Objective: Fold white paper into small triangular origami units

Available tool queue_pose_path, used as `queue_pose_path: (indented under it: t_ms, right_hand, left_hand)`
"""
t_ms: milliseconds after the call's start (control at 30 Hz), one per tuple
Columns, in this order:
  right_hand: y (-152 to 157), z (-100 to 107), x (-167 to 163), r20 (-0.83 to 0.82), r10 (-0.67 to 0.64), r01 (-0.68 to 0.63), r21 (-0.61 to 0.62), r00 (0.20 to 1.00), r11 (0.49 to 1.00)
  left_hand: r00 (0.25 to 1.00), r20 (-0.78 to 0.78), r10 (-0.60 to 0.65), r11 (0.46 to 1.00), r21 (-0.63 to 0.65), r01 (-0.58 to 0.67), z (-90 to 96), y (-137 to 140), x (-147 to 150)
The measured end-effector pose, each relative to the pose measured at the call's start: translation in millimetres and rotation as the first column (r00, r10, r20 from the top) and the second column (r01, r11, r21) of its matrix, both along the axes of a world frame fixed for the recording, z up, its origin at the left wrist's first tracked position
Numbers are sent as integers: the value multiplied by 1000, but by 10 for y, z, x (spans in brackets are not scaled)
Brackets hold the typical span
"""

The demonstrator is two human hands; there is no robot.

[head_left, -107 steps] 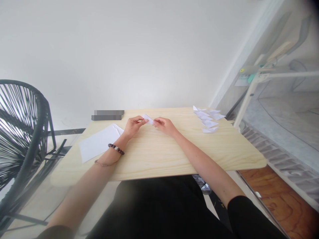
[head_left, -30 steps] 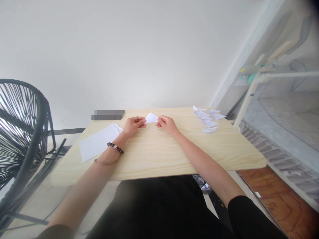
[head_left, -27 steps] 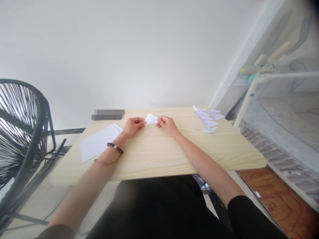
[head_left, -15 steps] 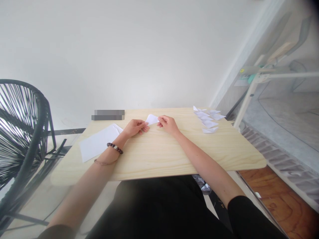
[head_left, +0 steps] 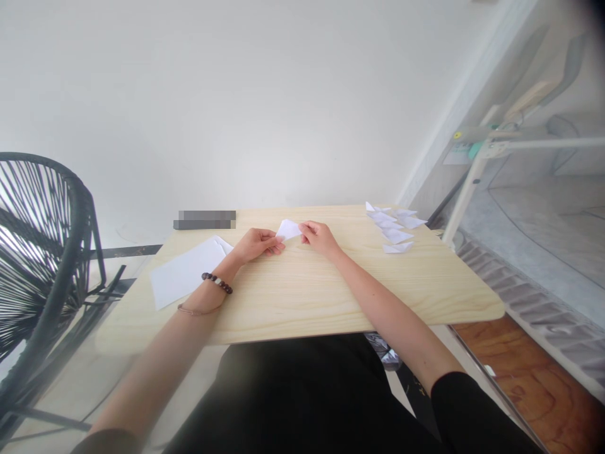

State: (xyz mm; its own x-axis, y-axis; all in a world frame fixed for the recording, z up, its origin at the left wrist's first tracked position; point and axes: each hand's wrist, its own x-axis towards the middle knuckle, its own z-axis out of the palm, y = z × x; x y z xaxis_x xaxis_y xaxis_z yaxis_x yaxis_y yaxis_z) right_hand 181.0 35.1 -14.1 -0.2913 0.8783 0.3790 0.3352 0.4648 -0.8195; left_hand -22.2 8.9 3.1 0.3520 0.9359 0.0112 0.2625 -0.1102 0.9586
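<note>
Between my two hands is a small folded piece of white paper (head_left: 288,229), held just above the far middle of the table. My left hand (head_left: 259,244) pinches its left corner between thumb and fingers. At the opposite corner, my right hand (head_left: 320,237) grips the paper with closed fingertips. Several folded paper boats (head_left: 397,235) stand grouped on the right side of the table. White paper sheets (head_left: 186,271) lie flat to the left, partly behind my left forearm.
The pale wooden table (head_left: 293,302) reaches to the wall. A blurred-out dark object (head_left: 205,220) lies at its back left corner. A black woven chair (head_left: 45,252) stands at the left, and a white metal frame (head_left: 466,195) rises on the right.
Both hands keep hold of the folded paper, which has tilted slightly. The boats and the sheets have stayed where they were.
</note>
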Motion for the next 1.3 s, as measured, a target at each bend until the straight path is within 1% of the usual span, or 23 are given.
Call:
queue_pose_path:
  t_ms: [167,233,367,433,567,667,733,833,967,1100,1200,1300]
  right_hand:
    - [-15,24,-1,81,-31,25,68,996,997]
    - [-10,17,-2,72,-36,31,61,997,998]
    - [-17,4,-11,30,3,-4,12,1000,1000]
    - [-33,13,-14,33,18,-18,7,999,1000]
    - [-60,55,-5,90,15,-20,59,996,998]
    - [-74,77,2,92,4,-11,82,996,997]
    - [-87,79,-3,71,37,-41,49,997,998]
    - [-109,64,-26,59,111,-111,-8,992,994]
    - [-119,42,-53,104,116,-117,7,988,993]
    - [-122,57,-53,140,110,-119,57,984,991]
    - [-137,84,-51,152,119,-131,77,981,988]
    - [-156,101,-63,180,144,-162,86,973,983]
  left_hand:
    - [1000,-22,19,1000,-3,-19,-7,13,26]
    - [999,-40,25,1000,-1,-25,0,8,34]
    - [997,-69,18,999,30,-16,24,-20,30]
    - [997,-73,23,999,49,-19,28,-27,30]
    - [995,-100,29,997,70,-22,23,-22,52]
    - [991,-127,47,995,97,-35,33,-36,66]
    - [989,-142,36,991,131,-17,44,-57,66]
    - [987,-160,-13,985,166,40,50,-81,56]
    - [978,-205,-40,981,178,77,37,-78,50]
    - [968,-252,-4,984,172,49,46,-83,67]
    - [973,-229,26,985,169,14,65,-103,91]
    - [978,-195,69,975,219,-25,73,-108,103]
